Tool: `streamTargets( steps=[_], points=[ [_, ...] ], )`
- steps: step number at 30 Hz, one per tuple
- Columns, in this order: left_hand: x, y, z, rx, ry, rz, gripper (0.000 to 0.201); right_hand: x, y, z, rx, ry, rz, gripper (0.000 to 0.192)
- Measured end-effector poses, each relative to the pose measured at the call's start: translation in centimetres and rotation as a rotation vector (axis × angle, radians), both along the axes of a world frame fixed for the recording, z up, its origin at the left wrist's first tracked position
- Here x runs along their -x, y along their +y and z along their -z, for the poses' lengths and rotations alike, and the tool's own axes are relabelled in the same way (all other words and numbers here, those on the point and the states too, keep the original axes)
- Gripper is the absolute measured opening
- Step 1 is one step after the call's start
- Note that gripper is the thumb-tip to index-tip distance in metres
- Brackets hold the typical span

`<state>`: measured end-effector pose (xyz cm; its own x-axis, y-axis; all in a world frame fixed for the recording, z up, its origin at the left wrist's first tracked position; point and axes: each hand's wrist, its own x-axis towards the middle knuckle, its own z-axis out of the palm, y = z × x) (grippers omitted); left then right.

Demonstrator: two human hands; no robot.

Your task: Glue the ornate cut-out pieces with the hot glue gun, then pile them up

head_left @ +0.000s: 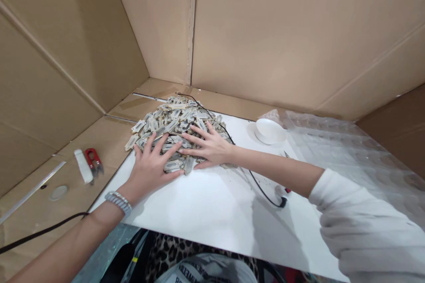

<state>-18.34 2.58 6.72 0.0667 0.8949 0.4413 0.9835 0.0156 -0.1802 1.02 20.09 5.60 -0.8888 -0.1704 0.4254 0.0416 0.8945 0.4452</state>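
A heap of small flat grey-white pieces (172, 117) lies at the far left part of a white board (212, 212). My left hand (151, 166) rests flat on the near left side of the heap, fingers spread, a beaded bracelet (118, 202) on the wrist. My right hand (209, 146) lies palm down on the near right side of the heap, fingers spread and pointing left. Neither hand grips a piece.
Cardboard walls (265, 31) enclose the space. A white bowl (269, 130) sits behind my right arm, beside a clear blister sheet (358, 150). Red snips (94, 160), a white stick (83, 166) and a round disc (59, 192) lie left. Black cables (262, 190) cross the board.
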Motion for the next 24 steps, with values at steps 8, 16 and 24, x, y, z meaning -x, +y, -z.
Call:
streamTargets(
  steps=[8, 16, 24],
  points=[
    [0.0, 1.0, -0.2, 0.009, 0.004, -0.038, 0.074, 0.3, 0.7, -0.3, 0.013, 0.007, 0.013, 0.066],
    [0.4, 2.2, -1.1, 0.026, 0.008, -0.055, 0.074, 0.7, 1.0, -0.7, 0.012, 0.0, 0.057, 0.065],
    [0.8, 3.2, -1.1, -0.023, 0.031, -0.044, 0.073, 1.3, 2.0, -0.6, -0.024, 0.04, 0.069, 0.065]
  ],
)
